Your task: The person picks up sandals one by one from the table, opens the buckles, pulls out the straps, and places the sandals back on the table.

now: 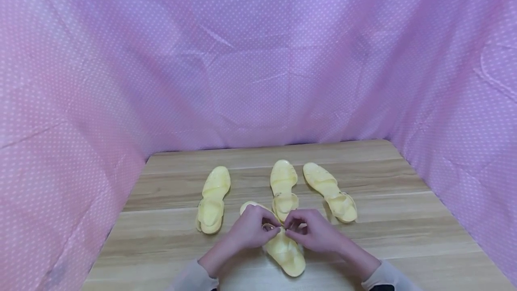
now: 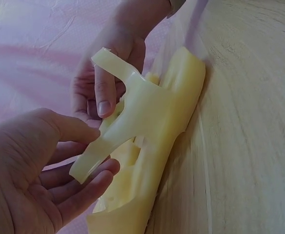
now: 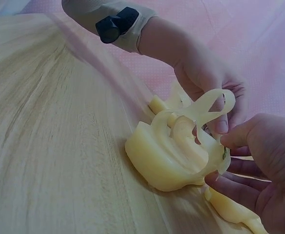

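A pale yellow jelly sandal lies slantwise near the front of the table, partly covered by both hands. My left hand pinches one loose end of its ankle strap between thumb and fingers, as the left wrist view shows. From the other side my right hand pinches the strap's other part, where a small dark buckle piece shows at the thumb. Both hands' fingertips almost meet above the sandal. The sandal's heel part rests on the table in the right wrist view.
More yellow sandals lie on the wooden table: a left one, a middle one whose heel end is close to the hands, and a right one at a slant. Pink dotted cloth hangs around the table.
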Tool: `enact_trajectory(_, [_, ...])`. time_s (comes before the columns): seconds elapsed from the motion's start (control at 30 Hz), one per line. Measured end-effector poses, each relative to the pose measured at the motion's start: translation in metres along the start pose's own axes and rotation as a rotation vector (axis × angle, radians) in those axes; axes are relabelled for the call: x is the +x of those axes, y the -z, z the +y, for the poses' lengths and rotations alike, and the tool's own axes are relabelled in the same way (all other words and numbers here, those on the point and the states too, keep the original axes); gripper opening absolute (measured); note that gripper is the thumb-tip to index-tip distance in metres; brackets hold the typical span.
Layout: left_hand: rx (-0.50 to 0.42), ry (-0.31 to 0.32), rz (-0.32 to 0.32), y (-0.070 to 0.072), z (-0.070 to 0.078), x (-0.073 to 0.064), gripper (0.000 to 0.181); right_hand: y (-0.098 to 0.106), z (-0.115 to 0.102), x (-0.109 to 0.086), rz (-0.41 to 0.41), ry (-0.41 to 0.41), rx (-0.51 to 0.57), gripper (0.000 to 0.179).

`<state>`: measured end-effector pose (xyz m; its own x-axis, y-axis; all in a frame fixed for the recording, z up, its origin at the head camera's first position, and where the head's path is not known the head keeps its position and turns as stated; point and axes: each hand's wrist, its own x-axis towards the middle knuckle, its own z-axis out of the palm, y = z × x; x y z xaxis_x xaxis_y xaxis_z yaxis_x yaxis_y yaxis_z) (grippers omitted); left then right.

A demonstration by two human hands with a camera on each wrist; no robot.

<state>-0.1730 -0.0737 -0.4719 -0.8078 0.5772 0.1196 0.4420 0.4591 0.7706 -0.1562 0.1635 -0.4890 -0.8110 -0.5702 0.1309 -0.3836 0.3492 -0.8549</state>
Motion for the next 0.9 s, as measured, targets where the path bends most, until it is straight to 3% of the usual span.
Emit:
enact_trajectory(0.4, [0.070,0.033,0.036,-0.028,0.017,-0.010,0.010,0.009,0.006,-0.024,-0.033,0.055,-0.013,0.008])
enact_trajectory(0.57, [0.079,0.017,0.046,-0.028,0.017,-0.009,0.015,0.009,0.005,-0.024,-0.033,0.064,-0.012,0.007])
enact_trajectory(0.73, [0.009,0.033,0.037,-0.030,0.018,-0.007,0.010,0.009,0.005,-0.023,-0.037,0.052,0.008,0.008])
enact_trajectory(0.9, [0.008,0.041,0.020,-0.030,0.018,-0.007,0.009,0.009,0.005,-0.023,-0.040,0.046,0.007,0.007])
